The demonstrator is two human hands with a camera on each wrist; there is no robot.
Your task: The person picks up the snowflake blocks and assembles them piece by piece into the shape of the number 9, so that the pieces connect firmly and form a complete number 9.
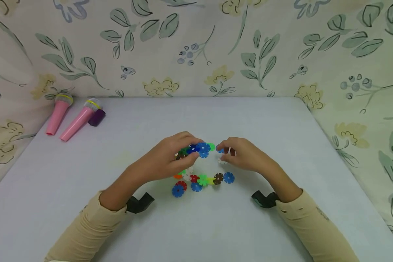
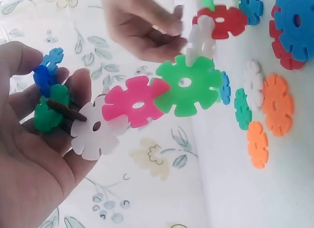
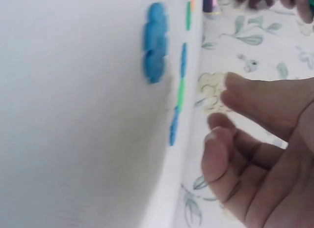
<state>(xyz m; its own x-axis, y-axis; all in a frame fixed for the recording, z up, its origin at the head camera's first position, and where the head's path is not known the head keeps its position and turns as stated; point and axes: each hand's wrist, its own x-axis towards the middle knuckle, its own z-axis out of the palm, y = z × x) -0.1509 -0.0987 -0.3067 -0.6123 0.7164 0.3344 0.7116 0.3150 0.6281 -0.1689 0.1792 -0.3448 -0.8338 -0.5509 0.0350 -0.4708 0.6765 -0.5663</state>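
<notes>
Above the table [image 1: 281, 145], left hand [image 1: 170, 156] grip curled round a snowflake-disc chain [image 2: 147, 98]; right hand [image 1: 245, 154] grip loosely curled, contents unclear.

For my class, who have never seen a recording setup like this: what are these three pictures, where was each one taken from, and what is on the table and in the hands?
There is no machine here: a person in beige sleeves works with two bare hands. The wide picture comes from a camera on the person's head, looking down at a pale table. The other two come from small cameras strapped to each wrist, so they look sideways and close up.

The left hand grips a chain of flat plastic snowflake-shaped discs slotted together: green, pink, white and others. The right hand is beside the chain's end with fingers curled; the head view suggests it pinches a small disc, but that is not clear.

More loose coloured plastic discs lie on the table near the hands. Two pink toy microphones lie at the far left corner.
</notes>
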